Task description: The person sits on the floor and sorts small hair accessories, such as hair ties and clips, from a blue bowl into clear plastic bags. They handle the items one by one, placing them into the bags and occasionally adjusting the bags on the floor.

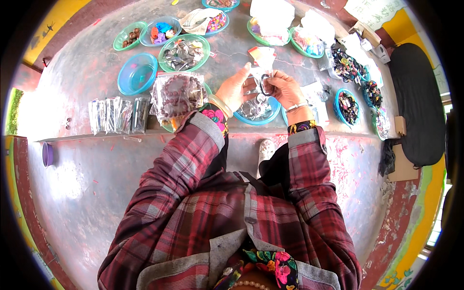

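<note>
Both of my hands meet above a blue basket [253, 120] of clear-wrapped packets. In my right hand [289, 92], finger and thumb pinch a small dark loop [264, 84], too small to name more exactly. My left hand [232, 91] is closed, thumb up, on the edge of what looks like a small clear plastic bag [256, 72] beside the loop. Just beyond my fingers is a white and orange card [262, 56]; whether it touches the bag I cannot tell. Left of my left wrist, a clear bag of dark red bead strings [178, 94] rests on a green basket.
Several slim packets [118, 115] lie in a row at the ledge's left. An empty-looking blue basket [137, 74] and a green basket of packets [184, 54] stand behind. Baskets of dark trinkets [347, 107] line the right, near a black-covered object [416, 104]. A purple bowl [47, 154] sits lower left.
</note>
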Demonstrator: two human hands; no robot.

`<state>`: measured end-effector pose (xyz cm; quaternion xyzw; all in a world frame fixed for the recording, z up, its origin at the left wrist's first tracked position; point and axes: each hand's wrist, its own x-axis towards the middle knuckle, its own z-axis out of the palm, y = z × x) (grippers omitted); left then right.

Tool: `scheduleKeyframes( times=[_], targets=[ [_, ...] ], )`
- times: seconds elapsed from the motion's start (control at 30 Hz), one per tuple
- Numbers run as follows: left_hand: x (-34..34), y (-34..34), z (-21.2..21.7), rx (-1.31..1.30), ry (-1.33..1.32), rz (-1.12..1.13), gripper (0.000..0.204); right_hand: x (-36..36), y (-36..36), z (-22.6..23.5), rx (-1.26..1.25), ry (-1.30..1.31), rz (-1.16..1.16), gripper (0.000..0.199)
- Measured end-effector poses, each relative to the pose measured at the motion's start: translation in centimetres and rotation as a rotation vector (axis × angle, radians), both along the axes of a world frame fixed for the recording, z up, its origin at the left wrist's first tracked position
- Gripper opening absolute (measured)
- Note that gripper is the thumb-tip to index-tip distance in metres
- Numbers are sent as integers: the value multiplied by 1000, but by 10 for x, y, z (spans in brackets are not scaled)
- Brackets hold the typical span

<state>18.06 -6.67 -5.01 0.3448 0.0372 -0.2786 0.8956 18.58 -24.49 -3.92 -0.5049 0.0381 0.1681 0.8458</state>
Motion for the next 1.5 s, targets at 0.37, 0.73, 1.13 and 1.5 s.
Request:
scheduleKeyframes(
  times=[0.37,0.73,1.13,1.5],
  targets=[
    [6,2,-16,13,-105,200,22,-6,23,-2,-230,-12,15,27],
    [3,2,-1,-1,-106,121,19,-13,39,-3,-295,-42,54,19],
    [11,10,-11,-87,-124,369,18,-12,35,0,-360,-75,145,20],
    [4,9,-1,95,-125,196,16,1,5,2,-216,-110,-312,14]
  ],
)
